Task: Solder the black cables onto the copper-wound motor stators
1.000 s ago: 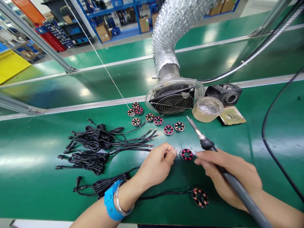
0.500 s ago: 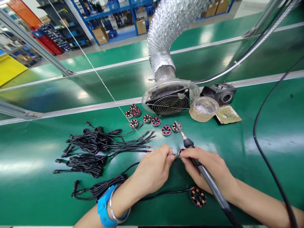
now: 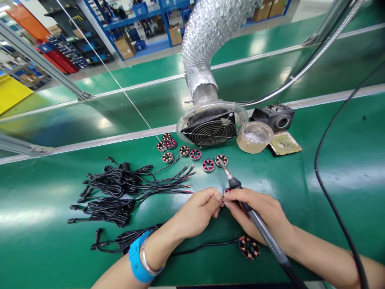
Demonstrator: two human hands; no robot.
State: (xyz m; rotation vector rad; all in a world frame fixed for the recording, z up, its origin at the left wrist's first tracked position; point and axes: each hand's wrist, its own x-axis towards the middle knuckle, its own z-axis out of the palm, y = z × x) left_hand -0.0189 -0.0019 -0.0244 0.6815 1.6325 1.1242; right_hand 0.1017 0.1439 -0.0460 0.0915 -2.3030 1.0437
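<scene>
My right hand (image 3: pixel 261 212) is closed round a soldering iron (image 3: pixel 261 226), its tip pointing up and away to the left. Between the same thumb and forefinger is a small ring-shaped motor stator (image 3: pixel 226 191), mostly covered by the fingers. My left hand (image 3: pixel 200 210) is pinched shut against the stator's left side, on what seems to be its thin wire; the fingertips hide most of it. Below the hands lies a larger stator (image 3: pixel 249 247) with copper coils, joined to a black cable (image 3: pixel 207 243). Beyond the iron's tip sits another stator (image 3: pixel 221 159).
Several stators (image 3: pixel 208 165) with red or copper coils lie toward the back. Bundled black cables (image 3: pixel 117 208) with bared ends are on the left. A fume extractor fan (image 3: pixel 210 130), a tape roll (image 3: pixel 255 138), a dark iron stand (image 3: pixel 275 117) and a sponge (image 3: pixel 285 143) stand behind.
My left fingertips have come closer to the stator, covering the short bit of wire that showed between the hands. The view has shifted slightly; the iron stays in my right hand.
</scene>
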